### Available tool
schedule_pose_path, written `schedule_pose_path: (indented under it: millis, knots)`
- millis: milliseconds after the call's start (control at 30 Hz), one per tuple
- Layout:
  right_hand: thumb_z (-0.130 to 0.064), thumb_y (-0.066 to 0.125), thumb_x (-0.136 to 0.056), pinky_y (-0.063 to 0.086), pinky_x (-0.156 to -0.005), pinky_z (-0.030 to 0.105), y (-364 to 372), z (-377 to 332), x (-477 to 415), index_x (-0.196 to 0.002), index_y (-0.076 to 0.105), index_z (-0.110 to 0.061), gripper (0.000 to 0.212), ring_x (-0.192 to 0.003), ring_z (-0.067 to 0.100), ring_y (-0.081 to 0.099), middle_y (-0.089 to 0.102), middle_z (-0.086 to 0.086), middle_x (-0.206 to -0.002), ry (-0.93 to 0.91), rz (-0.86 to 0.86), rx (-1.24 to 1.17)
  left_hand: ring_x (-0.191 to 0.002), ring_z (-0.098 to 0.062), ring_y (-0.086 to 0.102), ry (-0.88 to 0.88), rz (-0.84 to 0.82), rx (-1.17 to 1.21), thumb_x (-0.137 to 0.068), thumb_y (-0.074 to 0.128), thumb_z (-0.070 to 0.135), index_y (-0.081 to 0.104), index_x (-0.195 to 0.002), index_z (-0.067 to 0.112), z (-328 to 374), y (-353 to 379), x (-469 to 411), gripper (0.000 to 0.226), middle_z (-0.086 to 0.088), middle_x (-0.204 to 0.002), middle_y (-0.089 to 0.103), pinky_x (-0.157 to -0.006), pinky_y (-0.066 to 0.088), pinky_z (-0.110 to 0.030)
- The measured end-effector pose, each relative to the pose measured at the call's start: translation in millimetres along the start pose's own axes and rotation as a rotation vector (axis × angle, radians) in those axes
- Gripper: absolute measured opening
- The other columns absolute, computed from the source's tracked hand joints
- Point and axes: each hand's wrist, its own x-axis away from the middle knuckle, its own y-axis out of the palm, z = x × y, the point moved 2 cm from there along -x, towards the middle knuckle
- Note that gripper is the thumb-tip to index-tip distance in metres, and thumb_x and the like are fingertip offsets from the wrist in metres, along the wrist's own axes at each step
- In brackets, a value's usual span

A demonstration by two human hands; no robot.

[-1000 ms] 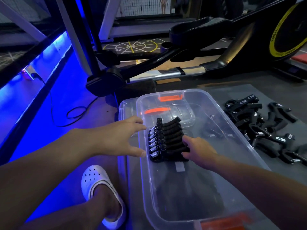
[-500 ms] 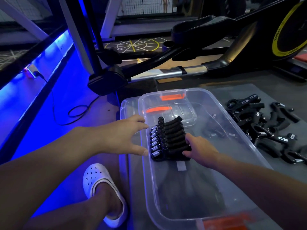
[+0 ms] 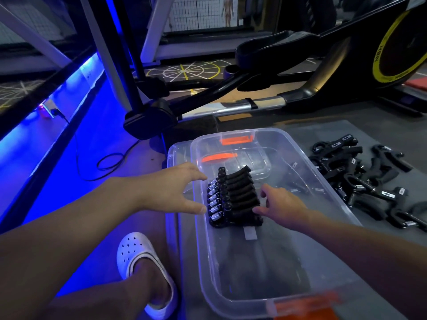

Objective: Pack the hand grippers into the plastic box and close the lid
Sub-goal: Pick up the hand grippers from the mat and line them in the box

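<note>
A clear plastic box (image 3: 342,211) with orange latches lies on a grey mat. Inside it, several black hand grippers (image 3: 233,199) with silver springs are lined up in a tight row near the left wall. My left hand (image 3: 171,188) is spread open over the box's left rim, thumb and forefinger on either side of the row's spring ends. Inside the box, my right hand (image 3: 282,204) has its fingers spread, and the fingertips touch the foam handles on the row's right side. A pile of loose black hand grippers (image 3: 369,181) lies on the mat to the right of the box.
The clear lid (image 3: 178,151) lies under the box and shows at its far left. A black exercise machine (image 3: 300,65) with a yellow-ringed wheel stands behind the box. A cable (image 3: 108,160) lies on the blue-lit floor at left. My foot in a white clog (image 3: 143,269) is near the box.
My right hand has eased back from the row of grippers and its fingers have spread. My left hand stays at the box's left rim.
</note>
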Motion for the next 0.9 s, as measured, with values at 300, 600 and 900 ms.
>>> schedule_pose_path:
  millis: [300,600,900]
  knots:
    - [-0.032,0.053,-0.093,0.050,-0.063,0.039,-84,-16,36,-0.085,0.054,-0.021,0.014,-0.065,0.019,0.056,0.062,-0.004,-0.071,-0.105,0.481,-0.251,-0.126,-0.005,0.045,0.112,0.213,0.016,-0.086,0.059,0.051,0.053,-0.131,0.030,47,-15,-31,0.050,0.015,-0.135,0.051,-0.108,0.035,-0.030]
    - [-0.028,0.051,-0.092,0.051,-0.061,0.039,-103,100,84,-0.083,0.054,-0.018,0.014,-0.064,0.027,0.058,0.063,0.001,-0.070,0.244,0.478,-0.169,-0.121,-0.010,0.050,0.286,0.278,0.045,-0.085,0.060,0.051,0.053,-0.128,0.028,141,-3,-75,0.050,0.010,-0.132,0.054,-0.103,0.040,-0.035]
    - [-0.036,0.061,-0.086,0.046,-0.075,0.034,-57,230,65,-0.101,0.059,-0.011,0.029,-0.092,0.029,0.059,0.064,0.012,-0.100,0.581,0.369,-0.194,-0.137,-0.010,0.031,0.240,0.235,-0.016,-0.084,0.050,0.067,0.031,-0.146,0.026,179,25,-113,0.077,0.010,-0.152,0.029,-0.112,0.028,-0.041]
